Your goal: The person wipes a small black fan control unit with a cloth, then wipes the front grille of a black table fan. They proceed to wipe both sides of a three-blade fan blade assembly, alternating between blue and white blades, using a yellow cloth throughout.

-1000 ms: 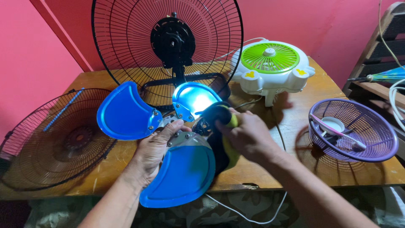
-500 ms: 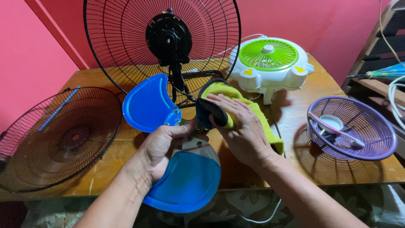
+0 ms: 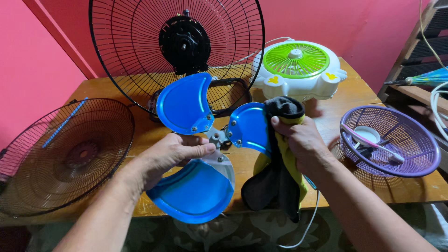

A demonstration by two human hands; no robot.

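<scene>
Left hand (image 3: 173, 153): closed on the hub of a three-bladed blue metal fan propeller (image 3: 205, 154), held above the wooden table (image 3: 359, 93). Right hand (image 3: 303, 144): a dark grey and yellow cloth (image 3: 280, 177) is pinched against the three-o'clock blade. Black wire fan guard (image 3: 140, 46) at twelve o'clock; purple plastic basket (image 3: 420, 149) at three.

Wooden table (image 3: 359, 93) bears fan (image 3: 182, 46), grille (image 3: 60, 154), purple basket (image 3: 389, 140).
</scene>
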